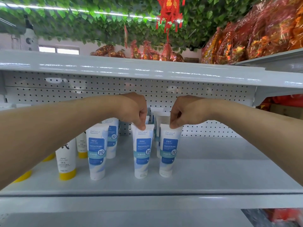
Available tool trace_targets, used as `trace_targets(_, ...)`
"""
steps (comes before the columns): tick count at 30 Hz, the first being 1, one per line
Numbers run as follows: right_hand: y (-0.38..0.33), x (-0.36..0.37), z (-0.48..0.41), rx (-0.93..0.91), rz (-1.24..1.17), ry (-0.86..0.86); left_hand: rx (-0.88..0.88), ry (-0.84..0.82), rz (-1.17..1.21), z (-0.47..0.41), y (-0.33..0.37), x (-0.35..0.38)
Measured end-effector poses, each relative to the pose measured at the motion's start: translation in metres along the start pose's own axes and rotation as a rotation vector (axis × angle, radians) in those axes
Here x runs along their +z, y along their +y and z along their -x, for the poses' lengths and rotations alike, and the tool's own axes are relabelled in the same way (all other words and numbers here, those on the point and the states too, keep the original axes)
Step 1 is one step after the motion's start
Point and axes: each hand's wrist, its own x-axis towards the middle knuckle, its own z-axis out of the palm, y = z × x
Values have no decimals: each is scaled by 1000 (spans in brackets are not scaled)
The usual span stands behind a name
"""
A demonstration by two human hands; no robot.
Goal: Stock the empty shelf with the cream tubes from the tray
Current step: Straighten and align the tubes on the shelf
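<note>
- Your left hand (134,110) is curled, thumb and fingers pinching the flat crimped top of the centre cream tube (143,153).
- Your right hand (183,112) does the same on the right cream tube (169,151), just beside the first.
- Both tubes hang straight below your fingertips, long axis vertical, caps down on the shelf (221,169) in the middle of the frame. Each hand is equally close to its own tube.
- Judged from this, letting go calls for a straight upward lift, since these narrow-footed tubes would tip easily.
- The bare stretch of shelf lies toward the right of the frame, nearer your right hand.
- A third blue-labelled tube (98,151) stands to the left, with yellow-capped tubes (66,163) beyond it in the lower left.
- More rear tubes (161,119) stand behind the held pair, against the pegboard back (65,90).
- Hidden: the fingertips behind the crimps, the bases of the rear tubes, and some yellow caps covered by your left forearm.
- The tray is out of frame.
</note>
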Motion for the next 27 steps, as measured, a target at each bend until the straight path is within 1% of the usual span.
trace_targets(5, 0, -2, 0, 3, 29, -16, 14, 2, 16, -1, -2, 0)
trace_targets(15, 3, -1, -2, 5, 13, -31, 23, -7, 40, -2, -4, 1)
trace_targets(17, 1, 0, -3, 10, -1, -5, 15, -6, 50, -1, -4, 1)
trace_targets(22, -12, -2, -5, -38, -47, 153, -41, 25, 31, 10, -13, -6)
trace_targets(27, -31, -1, -10, -100, -99, 151, -118, 32, -6, 30, -36, -18)
